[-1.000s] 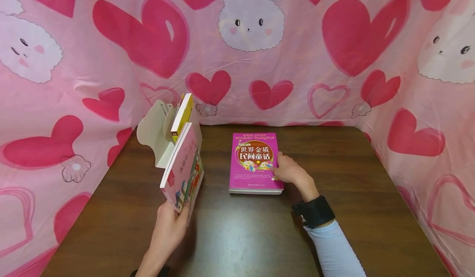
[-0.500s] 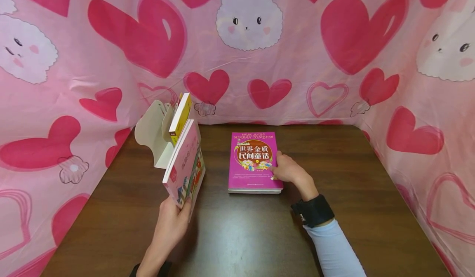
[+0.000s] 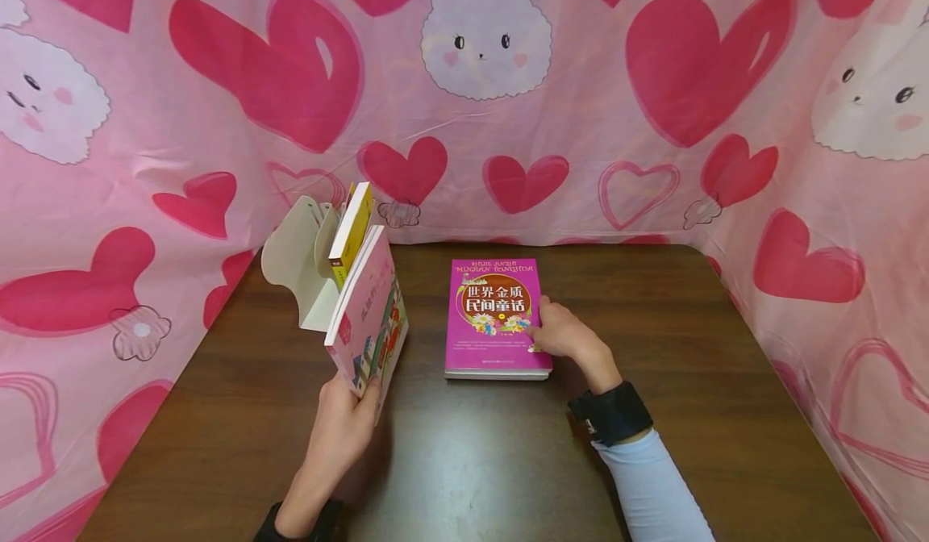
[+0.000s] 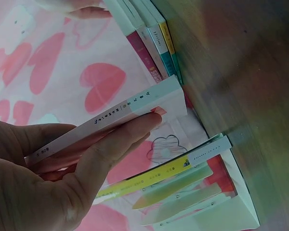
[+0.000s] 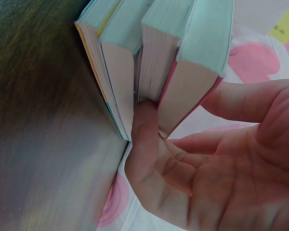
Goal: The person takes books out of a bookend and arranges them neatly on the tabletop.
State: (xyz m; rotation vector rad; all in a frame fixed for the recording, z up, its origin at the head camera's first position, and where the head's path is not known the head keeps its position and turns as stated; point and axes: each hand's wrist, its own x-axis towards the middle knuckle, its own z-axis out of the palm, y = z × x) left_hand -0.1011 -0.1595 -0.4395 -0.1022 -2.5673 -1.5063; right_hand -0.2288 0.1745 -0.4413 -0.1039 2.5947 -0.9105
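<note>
My left hand (image 3: 344, 425) holds a thin pink picture book (image 3: 373, 308) by its near end, thumb on the illustrated cover. The book stands on edge, its far end overlapping the cream book rack (image 3: 290, 260) in the head view. A yellow-spined book (image 3: 351, 231) stands in that rack. My right hand (image 3: 569, 334) is at the right side of a stack of books, topped by a magenta storybook (image 3: 493, 348). In the right wrist view the thumb (image 5: 241, 101) lies along the magenta cover, while a fingertip (image 5: 147, 113) is against the page edges below it.
Several books lie flat in the stack under the magenta one, including one with a teal and white spine (image 4: 159, 43). A dark wooden table (image 3: 653, 477) bears everything. Pink heart-patterned cloth (image 3: 581, 122) encloses its back and sides.
My left hand has carried the pink book slightly forward and right, closer alongside the rack's yellow book. The right hand stays at the stack.
</note>
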